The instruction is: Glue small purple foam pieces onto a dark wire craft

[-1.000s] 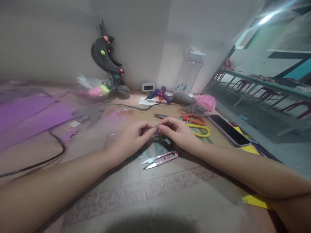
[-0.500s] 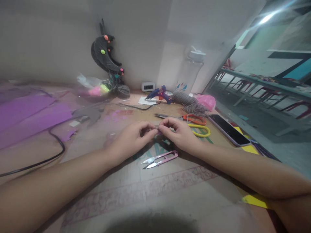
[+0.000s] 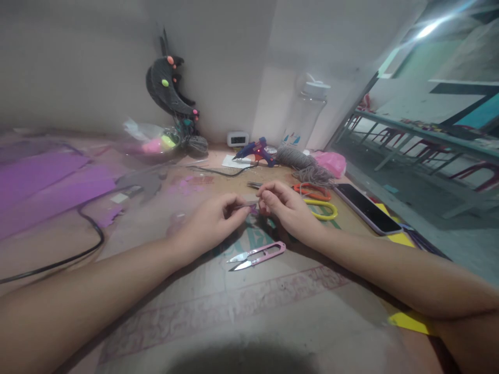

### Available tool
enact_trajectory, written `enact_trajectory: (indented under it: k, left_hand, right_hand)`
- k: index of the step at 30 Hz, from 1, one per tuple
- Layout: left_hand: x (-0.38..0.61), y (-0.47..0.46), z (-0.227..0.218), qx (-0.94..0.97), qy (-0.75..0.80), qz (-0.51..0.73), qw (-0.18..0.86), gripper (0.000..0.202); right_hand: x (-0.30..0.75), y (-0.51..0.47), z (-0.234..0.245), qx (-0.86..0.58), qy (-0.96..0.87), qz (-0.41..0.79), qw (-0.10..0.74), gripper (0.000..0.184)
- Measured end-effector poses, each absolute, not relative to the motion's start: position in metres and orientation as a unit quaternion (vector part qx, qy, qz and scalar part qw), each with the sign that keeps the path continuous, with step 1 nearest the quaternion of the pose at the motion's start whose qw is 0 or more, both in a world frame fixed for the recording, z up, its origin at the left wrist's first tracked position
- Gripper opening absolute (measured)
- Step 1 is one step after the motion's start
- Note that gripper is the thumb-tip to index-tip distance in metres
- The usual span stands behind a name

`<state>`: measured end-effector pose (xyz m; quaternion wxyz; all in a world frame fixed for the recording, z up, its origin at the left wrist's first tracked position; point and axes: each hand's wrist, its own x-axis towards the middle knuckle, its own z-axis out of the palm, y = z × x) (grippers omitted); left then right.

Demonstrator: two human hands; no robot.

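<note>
My left hand [image 3: 213,221] pinches a small purple piece [image 3: 253,208], of which only a little shows past the fingertips; its kind is too small to tell. Close against its right end, my right hand [image 3: 286,209] has curled, closed fingers; whatever they hold, if anything, is hidden. Below both hands, pink thread snips [image 3: 268,252] lie on the table with their blades apart, pointing left. Behind my right hand are orange-handled scissors [image 3: 317,192] and yellow-handled scissors [image 3: 324,210], both partly covered by the hand.
A blue glue gun [image 3: 255,151] with a red light stands at the back beside grey yarn [image 3: 298,158], a small clock [image 3: 237,139] and a clear bottle [image 3: 306,117]. A phone [image 3: 368,209] lies right. Purple sheets [image 3: 50,182] and a black cable [image 3: 99,236] are left.
My right fingers have shifted slightly up and away from my left fingertips, and a bit of purple now shows between the hands. The tools on the table have not moved.
</note>
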<state>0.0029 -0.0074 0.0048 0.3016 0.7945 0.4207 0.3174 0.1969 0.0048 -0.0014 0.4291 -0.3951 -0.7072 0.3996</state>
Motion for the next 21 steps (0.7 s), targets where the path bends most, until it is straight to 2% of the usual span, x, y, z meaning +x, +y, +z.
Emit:
enact_trajectory:
  k: [5, 16, 21]
  left_hand:
    - [0.002, -0.0051, 0.0034, 0.782, 0.439, 0.323, 0.304, 0.026]
    - [0.001, -0.0023, 0.0012, 0.769, 0.438, 0.338, 0.321, 0.028]
    - [0.0005, -0.0003, -0.0002, 0.754, 0.445, 0.348, 0.335, 0.029]
  right_hand:
    - [0.1975, 0.0045, -0.0008, -0.408, -0.713, 0.371, 0.434, 0.022]
    - [0.1978, 0.0048, 0.003, -0.438, -0.751, 0.308, 0.387, 0.013]
    - [0.2005, 0.0122, -0.0027, -0.42, -0.747, 0.276, 0.436, 0.009]
